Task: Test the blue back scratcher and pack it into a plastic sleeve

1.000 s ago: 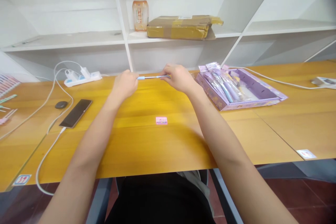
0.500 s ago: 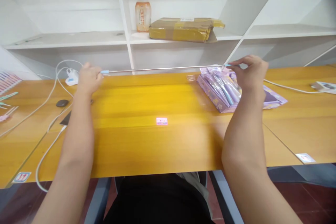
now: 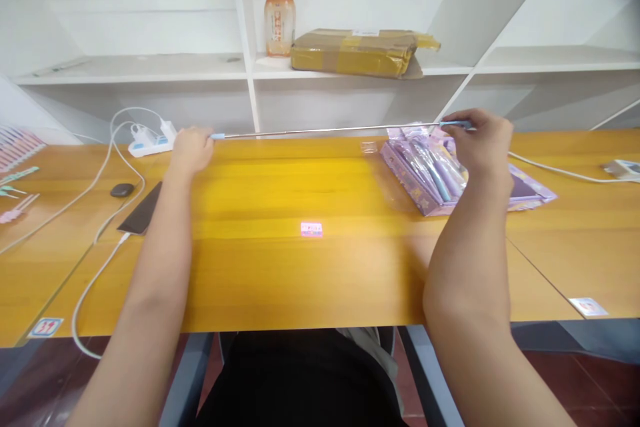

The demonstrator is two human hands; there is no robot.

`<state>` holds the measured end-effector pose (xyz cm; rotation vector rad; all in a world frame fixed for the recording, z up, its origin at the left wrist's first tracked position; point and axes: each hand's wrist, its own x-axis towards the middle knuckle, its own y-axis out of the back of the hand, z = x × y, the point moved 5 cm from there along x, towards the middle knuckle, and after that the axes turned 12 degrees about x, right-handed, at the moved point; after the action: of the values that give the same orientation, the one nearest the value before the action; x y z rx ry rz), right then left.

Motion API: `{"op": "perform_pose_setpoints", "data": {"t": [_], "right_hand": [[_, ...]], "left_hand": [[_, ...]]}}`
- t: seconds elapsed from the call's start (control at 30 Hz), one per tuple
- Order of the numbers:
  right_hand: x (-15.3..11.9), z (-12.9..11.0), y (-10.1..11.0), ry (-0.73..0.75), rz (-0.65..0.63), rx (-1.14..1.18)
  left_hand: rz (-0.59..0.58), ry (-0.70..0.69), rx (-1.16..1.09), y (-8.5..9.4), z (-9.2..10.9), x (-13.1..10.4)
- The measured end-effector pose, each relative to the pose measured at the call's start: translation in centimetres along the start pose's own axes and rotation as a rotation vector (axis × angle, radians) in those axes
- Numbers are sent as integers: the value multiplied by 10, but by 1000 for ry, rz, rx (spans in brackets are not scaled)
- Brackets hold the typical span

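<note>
A thin silvery telescopic rod (image 3: 327,130) with light blue ends stretches almost level above the back of the table. My left hand (image 3: 194,150) is closed around its left end, where a short blue piece sticks out. At the other end, my right hand (image 3: 483,140) pinches the blue tip between thumb and fingers. Below and beside my right hand lies an open purple box (image 3: 420,197) with plastic-wrapped pens (image 3: 435,170) in it. A small pink label (image 3: 311,229) lies on the wooden table (image 3: 300,287) between my forearms.
A black phone (image 3: 143,210) on a white cable lies by my left forearm, with a white power strip (image 3: 150,147) behind. A dark oval object (image 3: 122,190) is near the phone. On the white shelf stand a bottle (image 3: 280,20) and a taped carton (image 3: 355,53).
My left hand has moved right, closer to my right hand, and the visible stretch of rod is a little shorter. More of the blue right end shows, and more of the phone is uncovered.
</note>
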<state>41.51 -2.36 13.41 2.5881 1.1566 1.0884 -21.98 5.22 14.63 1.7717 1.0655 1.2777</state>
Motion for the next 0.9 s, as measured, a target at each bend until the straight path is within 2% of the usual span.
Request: {"op": "perform_pose_setpoints", "data": {"t": [0.3, 0.43, 0.57, 0.73, 0.83, 0.9], "right_hand": [[2, -7, -12, 11, -92, -120], [2, -9, -15, 62, -98, -148], [0, -9, -16, 29, -120, -146], [-2, -19, -17, 76, -129, -157], [-2, -32, -26, 129, -163, -152], [-3, -47, -42, 185, -211, -130]], "left_hand": [[-50, 79, -93, -1, -14, -2], [-65, 114, -76, 1, -13, -3], [-84, 132, -38, 5, -10, -5], [-98, 149, 17, 10, -11, -7], [-94, 129, 33, 13, -5, -4], [-97, 112, 40, 17, 10, -2]]}}
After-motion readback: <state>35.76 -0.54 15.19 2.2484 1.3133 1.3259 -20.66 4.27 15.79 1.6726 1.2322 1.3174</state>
